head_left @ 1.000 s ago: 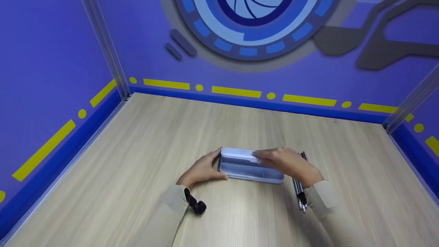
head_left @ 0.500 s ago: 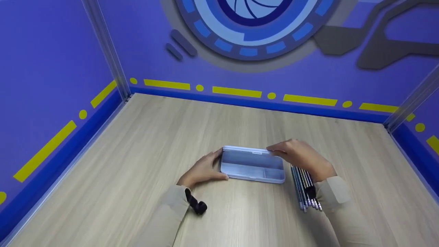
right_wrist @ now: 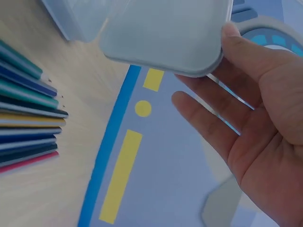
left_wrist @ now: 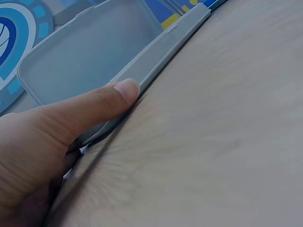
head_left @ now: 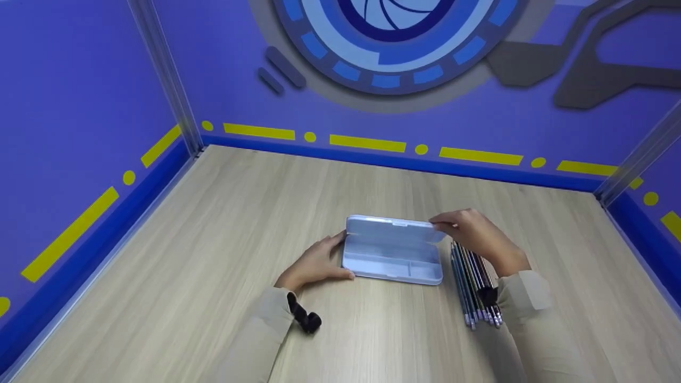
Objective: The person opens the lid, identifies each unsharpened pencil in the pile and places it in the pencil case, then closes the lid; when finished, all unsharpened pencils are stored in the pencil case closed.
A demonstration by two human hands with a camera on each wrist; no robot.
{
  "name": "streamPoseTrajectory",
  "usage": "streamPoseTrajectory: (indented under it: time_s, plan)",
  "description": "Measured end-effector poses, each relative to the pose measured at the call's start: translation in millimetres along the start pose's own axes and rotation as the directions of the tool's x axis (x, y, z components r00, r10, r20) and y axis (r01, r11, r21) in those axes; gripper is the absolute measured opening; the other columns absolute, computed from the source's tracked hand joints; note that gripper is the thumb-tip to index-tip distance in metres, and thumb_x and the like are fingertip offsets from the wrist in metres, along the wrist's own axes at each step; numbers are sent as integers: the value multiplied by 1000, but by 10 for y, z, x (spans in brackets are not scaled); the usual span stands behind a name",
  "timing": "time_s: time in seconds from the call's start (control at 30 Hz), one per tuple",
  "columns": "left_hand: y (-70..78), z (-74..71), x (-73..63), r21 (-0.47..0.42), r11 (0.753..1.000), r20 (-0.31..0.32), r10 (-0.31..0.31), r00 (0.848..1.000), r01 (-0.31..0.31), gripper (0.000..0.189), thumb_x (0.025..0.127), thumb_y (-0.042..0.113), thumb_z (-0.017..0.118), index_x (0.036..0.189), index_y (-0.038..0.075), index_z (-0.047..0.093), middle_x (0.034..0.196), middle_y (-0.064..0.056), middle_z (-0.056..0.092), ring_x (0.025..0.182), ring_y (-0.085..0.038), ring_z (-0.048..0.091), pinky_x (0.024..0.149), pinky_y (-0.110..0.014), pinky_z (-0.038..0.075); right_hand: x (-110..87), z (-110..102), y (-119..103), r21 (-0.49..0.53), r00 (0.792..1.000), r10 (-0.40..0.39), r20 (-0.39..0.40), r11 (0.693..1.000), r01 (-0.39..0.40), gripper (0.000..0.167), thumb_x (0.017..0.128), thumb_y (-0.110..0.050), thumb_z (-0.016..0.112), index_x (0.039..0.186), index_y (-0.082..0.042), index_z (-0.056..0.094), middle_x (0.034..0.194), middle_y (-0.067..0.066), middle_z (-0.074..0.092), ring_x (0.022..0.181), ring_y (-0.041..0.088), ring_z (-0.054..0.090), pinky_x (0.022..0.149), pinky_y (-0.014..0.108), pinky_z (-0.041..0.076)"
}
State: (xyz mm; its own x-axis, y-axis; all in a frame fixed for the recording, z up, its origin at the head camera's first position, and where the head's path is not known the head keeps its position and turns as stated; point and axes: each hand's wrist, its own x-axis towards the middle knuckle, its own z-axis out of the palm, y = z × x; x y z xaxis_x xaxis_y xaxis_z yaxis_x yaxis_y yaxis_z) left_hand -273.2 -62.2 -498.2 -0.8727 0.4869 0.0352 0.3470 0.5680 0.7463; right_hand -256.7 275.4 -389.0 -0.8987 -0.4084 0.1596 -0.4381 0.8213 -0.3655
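A translucent pencil case [head_left: 375, 262] lies on the wooden table, its lid [head_left: 385, 230] hinged up and tilted back. Its tray holds nothing and has a divider toward the right. My left hand [head_left: 316, 260] grips the case's left end; in the left wrist view the thumb presses the front wall [left_wrist: 173, 42]. With thumb and fingers, my right hand [head_left: 479, 238] pinches the lid's right corner, seen close up in the right wrist view on the lid [right_wrist: 165, 35]. Beside the case, partly under the right wrist, lies a row of pencils [head_left: 468, 287], eraser ends toward me.
The wooden table [head_left: 266, 202] runs back to a blue-purple wall [head_left: 223, 80] with yellow dashes. More wall panels stand at the left and right. A black strap [head_left: 306, 317] sits at the left wrist.
My right hand has moved right and back, raising the lid from nearly flat to a steep tilt. More pencils show now. My left hand has stayed on the case.
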Motion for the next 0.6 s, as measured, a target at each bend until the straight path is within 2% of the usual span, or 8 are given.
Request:
streamPoseTrajectory:
  time_s: [0.2,0.33,0.5,0.6]
  plan:
    - [-6,0,2,-9,1000,0,-4,1000,4,107,65,45,87,152,20,30,152,-19,35,141,-39,29,115,-52,28,21,51,43,82,997,29,-75,996,-23,21,93,-8,60,110,-4,72,108,14,72,99,30,69,84,46,56]
    - [-7,-2,1,-16,1000,1,-7,1000,7,106,65,44,87,152,20,31,152,-20,35,142,-40,28,115,-53,28,39,95,50,124,989,93,-119,989,-78,22,94,-11,60,110,-1,71,109,16,71,99,32,68,86,47,55]
    - [-9,-3,0,-10,1000,4,-16,1000,16,106,64,46,87,151,20,32,152,-17,36,142,-40,28,114,-54,28,63,169,42,164,962,150,-226,980,-114,21,93,-12,63,107,1,72,103,18,72,95,32,68,85,48,55]
    - [-18,-2,3,3,1000,0,1,1000,-1,107,64,47,86,152,18,31,151,-17,37,141,-40,30,113,-53,30,72,214,40,195,942,175,-285,973,-121,21,92,-14,64,105,0,72,101,17,73,93,31,68,85,48,55]
